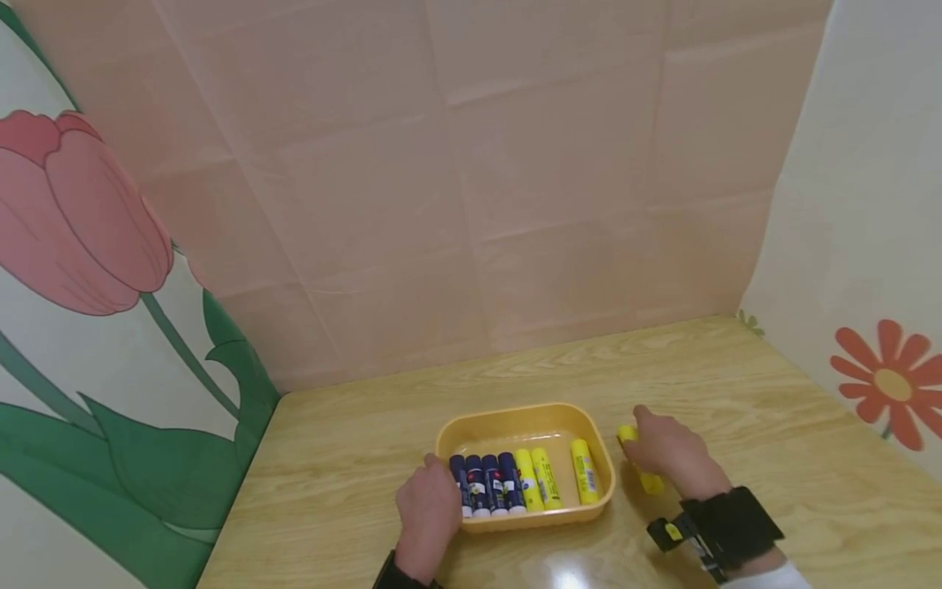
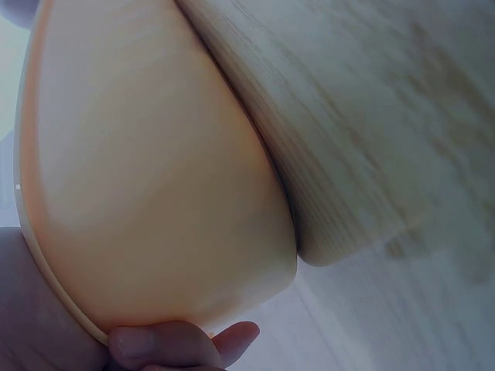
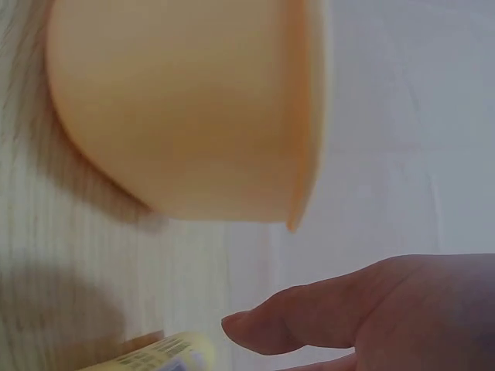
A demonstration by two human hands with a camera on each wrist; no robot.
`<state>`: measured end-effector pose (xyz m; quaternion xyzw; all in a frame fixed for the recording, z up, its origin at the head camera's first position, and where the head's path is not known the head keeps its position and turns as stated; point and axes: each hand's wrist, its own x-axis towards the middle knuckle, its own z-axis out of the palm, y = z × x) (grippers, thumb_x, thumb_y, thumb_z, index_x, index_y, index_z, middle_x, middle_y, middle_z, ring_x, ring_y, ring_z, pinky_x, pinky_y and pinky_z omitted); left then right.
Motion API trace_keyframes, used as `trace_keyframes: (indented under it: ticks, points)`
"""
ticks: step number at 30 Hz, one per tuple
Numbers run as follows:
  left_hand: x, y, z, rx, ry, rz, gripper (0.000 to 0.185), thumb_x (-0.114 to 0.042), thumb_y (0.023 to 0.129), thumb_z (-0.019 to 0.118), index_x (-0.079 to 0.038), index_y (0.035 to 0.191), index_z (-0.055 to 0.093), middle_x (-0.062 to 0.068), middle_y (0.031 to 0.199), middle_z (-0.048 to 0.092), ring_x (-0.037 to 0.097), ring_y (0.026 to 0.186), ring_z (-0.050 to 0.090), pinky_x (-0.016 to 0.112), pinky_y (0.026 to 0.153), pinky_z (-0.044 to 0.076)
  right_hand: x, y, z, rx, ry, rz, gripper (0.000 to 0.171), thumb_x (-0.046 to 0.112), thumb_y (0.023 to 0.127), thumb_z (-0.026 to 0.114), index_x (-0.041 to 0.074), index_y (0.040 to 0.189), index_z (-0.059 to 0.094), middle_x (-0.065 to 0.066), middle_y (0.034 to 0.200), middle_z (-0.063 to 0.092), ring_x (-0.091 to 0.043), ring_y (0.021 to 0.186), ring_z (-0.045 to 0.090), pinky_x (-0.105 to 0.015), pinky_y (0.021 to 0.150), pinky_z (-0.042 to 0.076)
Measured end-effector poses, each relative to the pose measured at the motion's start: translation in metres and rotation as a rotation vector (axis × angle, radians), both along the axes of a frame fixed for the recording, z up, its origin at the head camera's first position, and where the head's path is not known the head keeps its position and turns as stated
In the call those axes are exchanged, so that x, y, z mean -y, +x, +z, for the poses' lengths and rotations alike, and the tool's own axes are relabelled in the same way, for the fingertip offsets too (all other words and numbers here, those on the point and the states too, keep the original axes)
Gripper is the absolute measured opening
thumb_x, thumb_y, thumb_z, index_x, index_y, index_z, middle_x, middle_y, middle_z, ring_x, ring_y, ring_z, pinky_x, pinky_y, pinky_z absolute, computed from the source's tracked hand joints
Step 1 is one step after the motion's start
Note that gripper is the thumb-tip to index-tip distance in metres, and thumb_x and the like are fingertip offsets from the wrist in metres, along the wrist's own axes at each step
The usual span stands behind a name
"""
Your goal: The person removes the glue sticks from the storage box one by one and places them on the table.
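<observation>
The left hand (image 1: 428,501) grips the left end of the tray (image 1: 508,424). Inside the tray lie four dark blue sticks (image 1: 495,487), then three yellow ones (image 1: 546,479); just right of it, the right hand (image 1: 673,454) holds another yellow stick (image 1: 651,483).

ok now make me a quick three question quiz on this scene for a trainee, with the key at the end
1. How many dark blue sticks lie in the tray?
2. True or false: the left hand is holding a yellow stick.
3. Pick one. The stick at the right hand is: a) dark blue, b) yellow, c) red.

Key:
1. Four.
2. False; it is at the tray's edge.
3. b, and it is outside the tray.
</observation>
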<state>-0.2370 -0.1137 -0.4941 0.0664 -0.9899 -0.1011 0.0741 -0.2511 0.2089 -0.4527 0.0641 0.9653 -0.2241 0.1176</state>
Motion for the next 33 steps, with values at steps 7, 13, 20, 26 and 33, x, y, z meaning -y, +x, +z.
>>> trace_keyframes:
  ticks: [7, 13, 20, 26, 33]
  points:
    - [-0.001, 0.000, 0.002, 0.022, 0.002, 0.004, 0.023, -0.020, 0.094, 0.064, 0.000, 0.098, 0.055, 0.013, 0.072, 0.057, 0.027, 0.063, 0.061, 0.043, 0.057, 0.051, 0.009, 0.006, 0.014, -0.087, 0.054, 0.023, 0.065, 0.026, 0.093, 0.062, -0.014, 0.139, 0.039, -0.038, 0.118, 0.058, -0.036, 0.089, 0.062, -0.053, 0.073, 0.053]
    - [0.000, 0.000, 0.000, 0.013, -0.001, 0.004, 0.023, -0.020, 0.093, 0.064, 0.000, 0.098, 0.055, 0.013, 0.072, 0.057, 0.028, 0.063, 0.061, 0.043, 0.056, 0.051, 0.023, 0.017, 0.028, -0.169, 0.071, 0.045, 0.054, 0.023, 0.090, 0.065, -0.009, 0.131, 0.051, -0.029, 0.112, 0.065, -0.036, 0.090, 0.064, -0.050, 0.068, 0.053]
    - [0.000, 0.000, 0.001, 0.020, 0.000, 0.002, 0.023, -0.021, 0.094, 0.064, 0.000, 0.098, 0.055, 0.013, 0.072, 0.056, 0.027, 0.063, 0.061, 0.043, 0.057, 0.051, 0.047, 0.027, 0.035, -0.245, 0.067, 0.077, 0.045, 0.022, 0.088, 0.068, -0.005, 0.122, 0.059, -0.013, 0.092, 0.069, -0.022, 0.071, 0.057, -0.041, 0.060, 0.048]
    - [0.000, 0.001, 0.002, 0.027, -0.005, 0.003, 0.025, -0.022, 0.093, 0.065, 0.001, 0.100, 0.055, 0.013, 0.072, 0.056, 0.027, 0.063, 0.060, 0.042, 0.057, 0.051, 0.066, 0.029, 0.027, -0.255, 0.076, 0.085, 0.042, 0.020, 0.087, 0.071, -0.004, 0.120, 0.061, -0.016, 0.097, 0.070, -0.021, 0.070, 0.059, -0.037, 0.056, 0.048]
    - [0.000, 0.001, 0.002, 0.020, 0.000, 0.002, 0.026, -0.022, 0.094, 0.064, 0.001, 0.100, 0.055, 0.013, 0.072, 0.056, 0.027, 0.062, 0.060, 0.042, 0.057, 0.051, 0.082, 0.028, 0.017, -0.238, 0.093, 0.102, 0.036, 0.018, 0.085, 0.072, -0.001, 0.114, 0.065, -0.009, 0.084, 0.065, -0.019, 0.065, 0.053, -0.033, 0.052, 0.042]
